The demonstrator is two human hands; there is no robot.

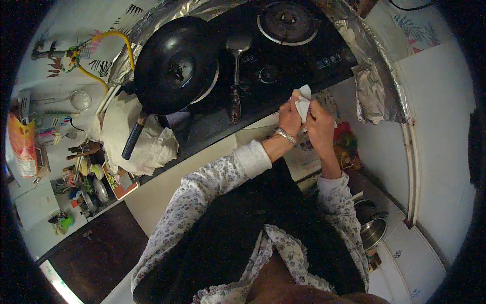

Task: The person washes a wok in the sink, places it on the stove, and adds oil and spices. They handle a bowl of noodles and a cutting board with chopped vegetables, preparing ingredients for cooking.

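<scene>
My left hand (pixel 290 117), with a metal bracelet at the wrist, grips a folded white tissue or cloth (pixel 302 106) just off the front edge of the black gas stove (pixel 303 78). Close beside it on the right, my right hand (pixel 321 119) pinches the same white piece with bent fingers. Part of the piece is hidden inside both hands. On the left side of the stove sits a black wok (pixel 163 60), its handle (pixel 133 138) pointing towards me. A metal turner (pixel 236 72) lies on the stove top between the wok and a round burner (pixel 287 22).
Crumpled aluminium foil (pixel 374 95) lines the stove's sides and back. A pale cloth (pixel 133 140) is bunched below the wok. Utensils, including a skimmer (pixel 80 100), line the left counter and wall. A metal pot (pixel 374 232) stands low on the right, near a red bag (pixel 343 133).
</scene>
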